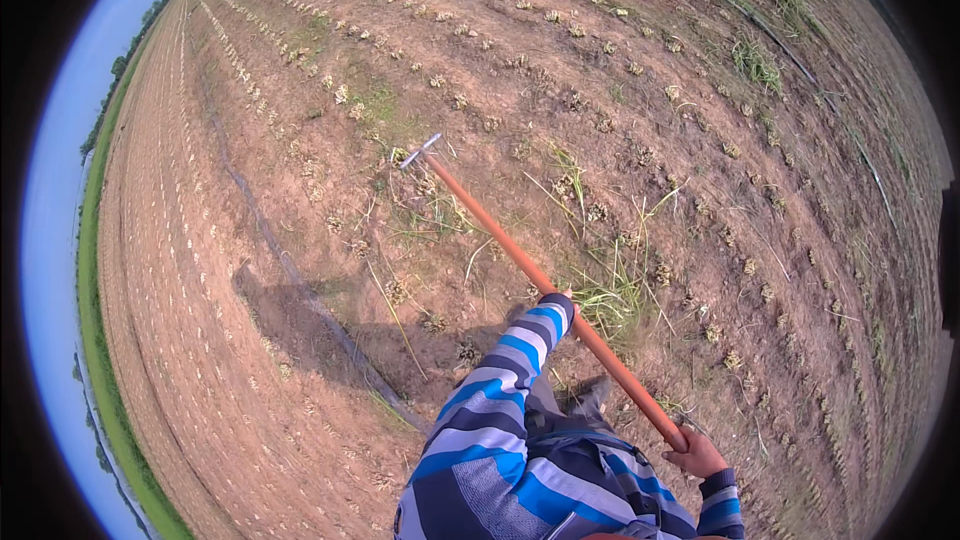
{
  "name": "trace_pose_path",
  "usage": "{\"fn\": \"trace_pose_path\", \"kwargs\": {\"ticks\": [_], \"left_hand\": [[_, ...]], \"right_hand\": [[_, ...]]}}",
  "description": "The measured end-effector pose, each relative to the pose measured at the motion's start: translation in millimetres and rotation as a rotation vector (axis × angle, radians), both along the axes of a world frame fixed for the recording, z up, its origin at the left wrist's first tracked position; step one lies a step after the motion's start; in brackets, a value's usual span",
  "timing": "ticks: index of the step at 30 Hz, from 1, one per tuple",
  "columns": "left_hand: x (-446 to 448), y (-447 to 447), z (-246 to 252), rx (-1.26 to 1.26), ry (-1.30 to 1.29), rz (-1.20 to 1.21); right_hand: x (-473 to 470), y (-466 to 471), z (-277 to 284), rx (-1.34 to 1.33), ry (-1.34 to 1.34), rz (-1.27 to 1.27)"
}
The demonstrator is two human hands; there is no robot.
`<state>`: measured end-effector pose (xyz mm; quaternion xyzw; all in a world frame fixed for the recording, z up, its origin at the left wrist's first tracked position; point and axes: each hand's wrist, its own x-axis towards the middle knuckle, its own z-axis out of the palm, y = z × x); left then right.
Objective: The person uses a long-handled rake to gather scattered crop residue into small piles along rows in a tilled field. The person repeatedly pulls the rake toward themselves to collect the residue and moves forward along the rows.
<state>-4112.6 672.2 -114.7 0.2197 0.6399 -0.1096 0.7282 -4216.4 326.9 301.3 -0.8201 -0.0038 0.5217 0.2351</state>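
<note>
A long-handled hoe (495, 232) runs diagonally across the field before me, its handle orange and its narrow metal head (421, 151) at the far end. The head is at the ground beside a small clump of pale plants; whether it touches the soil I cannot tell. My left hand (570, 295) is wrapped around the middle of the handle, mostly hidden by its striped cuff. At the near end, my right hand (699, 453) grips the handle's butt. Pulled green weeds (611, 300) lie on the soil just right of the handle.
Rows of small, pale, dry-looking plants (553, 16) cover the brown soil. A dark irrigation hose (285, 259) passes on the left, and another hose (780, 45) on the right. Grass heaps (756, 64) lie near that one. My shoe (592, 396) stands below the handle.
</note>
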Motion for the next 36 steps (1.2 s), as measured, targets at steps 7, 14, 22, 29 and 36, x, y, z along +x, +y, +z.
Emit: {"fn": "trace_pose_path", "kwargs": {"ticks": [7,14,22,29,36], "left_hand": [[59.5,152.6,77.8,0.03,-0.144,-0.005],[14.7,231.3,142.5,0.266,-0.148,0.006],[-22.2,162.6,90.0,0.165,0.089,-0.181],[-65.6,100.1,38.0,0.014,0.071,-0.176],[-126.6,-73.8,21.9,-0.228,-0.106,0.014]], "right_hand": [[124.9,267.1,-128.0,0.325,0.019,0.023],[131.5,381.3,-150.6,0.407,-0.017,0.29],[67.5,193.6,-84.2,0.161,0.133,0.299],[20.2,25.3,7.0,0.01,0.011,0.376],[-20.9,-101.1,80.6,-0.349,0.03,0.226]]}}
